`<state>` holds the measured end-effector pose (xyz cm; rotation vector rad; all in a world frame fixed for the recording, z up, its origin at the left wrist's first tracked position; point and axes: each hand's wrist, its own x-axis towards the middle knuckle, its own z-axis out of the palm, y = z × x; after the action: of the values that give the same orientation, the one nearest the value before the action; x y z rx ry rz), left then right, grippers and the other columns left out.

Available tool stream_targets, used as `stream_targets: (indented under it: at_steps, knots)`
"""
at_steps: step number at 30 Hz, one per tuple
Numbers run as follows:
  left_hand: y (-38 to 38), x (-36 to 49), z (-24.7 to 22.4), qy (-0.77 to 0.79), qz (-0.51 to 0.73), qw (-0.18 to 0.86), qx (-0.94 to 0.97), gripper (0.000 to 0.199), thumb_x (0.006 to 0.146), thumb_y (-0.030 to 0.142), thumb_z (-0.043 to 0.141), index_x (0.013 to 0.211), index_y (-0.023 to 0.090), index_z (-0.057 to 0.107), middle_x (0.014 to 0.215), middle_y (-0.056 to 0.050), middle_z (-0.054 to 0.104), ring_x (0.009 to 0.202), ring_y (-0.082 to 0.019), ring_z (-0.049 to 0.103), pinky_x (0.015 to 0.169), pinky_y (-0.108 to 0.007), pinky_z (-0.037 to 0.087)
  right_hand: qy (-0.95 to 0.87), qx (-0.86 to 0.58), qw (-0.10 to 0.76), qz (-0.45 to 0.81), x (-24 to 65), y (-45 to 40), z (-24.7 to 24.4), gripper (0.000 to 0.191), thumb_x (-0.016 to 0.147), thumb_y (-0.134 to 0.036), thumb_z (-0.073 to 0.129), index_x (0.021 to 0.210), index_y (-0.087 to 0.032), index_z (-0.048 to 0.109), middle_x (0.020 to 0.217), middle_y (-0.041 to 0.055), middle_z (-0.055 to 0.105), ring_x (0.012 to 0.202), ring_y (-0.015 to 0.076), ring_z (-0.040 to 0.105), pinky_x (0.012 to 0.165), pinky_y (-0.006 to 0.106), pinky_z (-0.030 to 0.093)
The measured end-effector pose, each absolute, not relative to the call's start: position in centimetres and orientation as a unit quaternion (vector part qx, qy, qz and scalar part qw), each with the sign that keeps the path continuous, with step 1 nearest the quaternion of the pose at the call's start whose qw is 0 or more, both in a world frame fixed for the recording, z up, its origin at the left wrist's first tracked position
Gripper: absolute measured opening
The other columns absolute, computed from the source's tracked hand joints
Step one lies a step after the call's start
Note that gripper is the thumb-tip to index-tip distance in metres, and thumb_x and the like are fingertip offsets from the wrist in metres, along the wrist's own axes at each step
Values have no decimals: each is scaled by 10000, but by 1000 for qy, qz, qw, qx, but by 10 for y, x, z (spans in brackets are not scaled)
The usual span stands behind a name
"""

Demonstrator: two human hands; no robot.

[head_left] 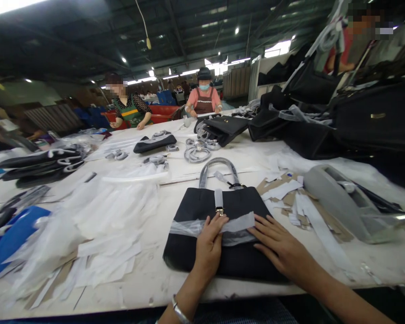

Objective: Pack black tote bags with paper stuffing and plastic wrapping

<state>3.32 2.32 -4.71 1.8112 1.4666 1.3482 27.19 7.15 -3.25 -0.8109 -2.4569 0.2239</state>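
Observation:
A black handbag (192,202) lies flat at the table's front edge, its handles (218,164) wrapped in translucent film and pointing away from me. Across its front runs a translucent wrapping strip (185,228). A small covered strap with a gold-coloured buckle (219,210) sits at the bag's upper middle. My left hand (209,240) rests on the strip just below the buckle, fingers extended and touching it. On the bag's right side, my right hand (281,245) lies flat with spread fingers, near the strip's raised right end. Neither hand grips anything visible.
White sheets (114,256) and a blue tape dispenser (16,238) are on the left. A grey tape dispenser (351,202) and paper scraps (300,202) lie right. Black bags (367,117) pile behind. Two people (130,105) (204,96) work across the table (148,288).

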Motion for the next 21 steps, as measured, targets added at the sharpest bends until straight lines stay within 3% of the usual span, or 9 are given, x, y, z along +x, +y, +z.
stream_targets:
  at_steps: [5,10,16,21]
  knots:
    - [21,33,-50,528,482,166,679,534,910,28,378,1323,294,586,1373,-50,610,1347,-212,495,1182,-559,284,-929,-291,229,15,248,72,-41,466,932,-101,504,1369,-253,560,1366,82,602,1327,283,491,1108,567,406]
    - [16,36,-48,515,467,65,716,602,895,-19,348,1375,292,536,1376,-62,607,1365,-216,473,1198,-576,228,-933,-291,210,-37,237,69,-39,693,871,11,437,1497,-281,376,1506,62,450,1403,264,388,1127,536,383]
    - [12,37,-43,503,469,1,726,625,896,-22,382,1418,309,475,1379,-49,604,1373,-202,461,1214,-553,198,-930,-284,225,-53,211,67,-44,656,876,-138,558,1499,-236,377,1517,96,427,1394,330,390,1099,602,372]
    - [8,38,-41,503,484,-6,716,650,881,-18,407,1438,313,456,1390,-45,594,1386,-220,443,1219,-561,188,-931,-246,260,-67,177,65,-52,603,919,-208,522,1502,-176,373,1515,146,411,1386,334,402,1097,581,392]
